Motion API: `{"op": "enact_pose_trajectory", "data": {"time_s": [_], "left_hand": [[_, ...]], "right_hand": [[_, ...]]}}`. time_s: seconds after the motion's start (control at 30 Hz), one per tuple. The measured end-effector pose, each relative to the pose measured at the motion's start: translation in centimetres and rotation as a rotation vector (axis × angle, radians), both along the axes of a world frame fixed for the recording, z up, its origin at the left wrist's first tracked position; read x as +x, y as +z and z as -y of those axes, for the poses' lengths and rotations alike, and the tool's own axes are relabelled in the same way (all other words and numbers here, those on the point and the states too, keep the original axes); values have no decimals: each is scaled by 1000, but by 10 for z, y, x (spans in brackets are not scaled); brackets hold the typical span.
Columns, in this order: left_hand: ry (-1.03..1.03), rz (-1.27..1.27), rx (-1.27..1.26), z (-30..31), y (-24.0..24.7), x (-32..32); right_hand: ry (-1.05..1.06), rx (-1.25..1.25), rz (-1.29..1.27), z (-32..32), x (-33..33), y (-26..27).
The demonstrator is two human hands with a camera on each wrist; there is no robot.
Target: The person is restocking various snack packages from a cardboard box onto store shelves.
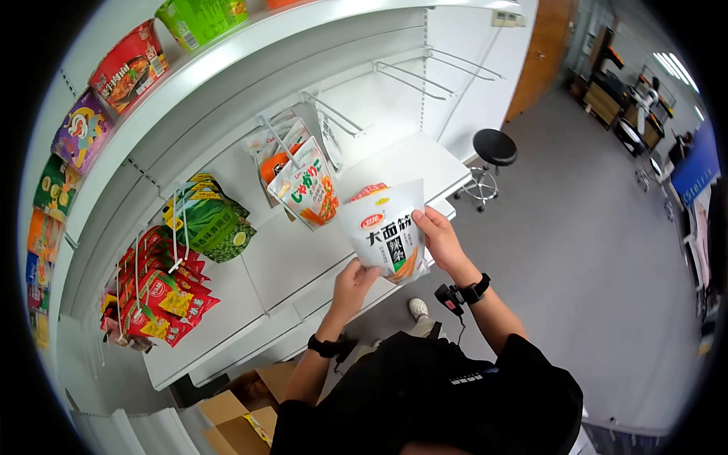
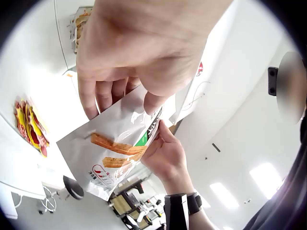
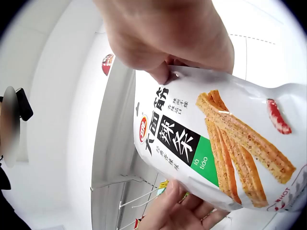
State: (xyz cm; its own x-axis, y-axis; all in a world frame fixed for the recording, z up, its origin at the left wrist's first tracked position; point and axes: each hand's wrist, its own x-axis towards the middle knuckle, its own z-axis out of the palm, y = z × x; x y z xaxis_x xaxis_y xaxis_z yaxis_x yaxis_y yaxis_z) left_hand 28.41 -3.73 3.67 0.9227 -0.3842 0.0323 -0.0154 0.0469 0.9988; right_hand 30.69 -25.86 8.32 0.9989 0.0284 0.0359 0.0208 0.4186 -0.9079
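Observation:
A white snack bag (image 1: 387,235) with black lettering, a green label and pictured spicy strips is held upright in front of the shelf. My left hand (image 1: 354,287) grips its lower left edge, thumb on the front and fingers behind. Higher up, my right hand (image 1: 441,236) pinches the right edge with the thumb on the front. In the right wrist view the bag (image 3: 192,143) fills much of the frame, its printed front showing. The left wrist view has the left hand (image 2: 139,52) close up, with the bag's lower part (image 2: 105,143) below it.
Beyond the bag, carrot-pictured snack pouches (image 1: 307,186) hang from a hook. Green bean bags (image 1: 216,224) and red packets (image 1: 163,292) hang further left. Bare hooks (image 1: 413,80) stick out at the upper right. Below are an open cardboard box (image 1: 235,421) and a black stool (image 1: 494,146).

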Motion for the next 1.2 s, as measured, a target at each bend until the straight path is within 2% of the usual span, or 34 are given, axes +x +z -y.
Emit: {"op": "enact_pose_trajectory", "data": {"time_s": [0.17, 0.27, 0.4, 0.57, 0.67, 0.87, 1.07, 1.2], "left_hand": [[177, 123, 25, 26, 10, 32], [234, 146, 25, 39, -5, 55], [373, 107, 53, 58, -2, 63], [521, 53, 176, 68, -1, 61], [584, 76, 112, 72, -1, 62], [700, 54, 142, 66, 0, 45], [764, 44, 125, 63, -21, 36], [787, 42, 127, 69, -7, 33]], "right_hand": [[92, -54, 53, 10, 75, 11], [177, -42, 80, 20, 108, 15], [247, 3, 76, 26, 138, 15], [363, 48, 51, 28, 156, 17], [367, 42, 67, 23, 162, 16], [366, 92, 28, 11, 166, 10], [428, 43, 50, 11, 174, 7], [376, 26, 72, 11, 172, 11]]}}
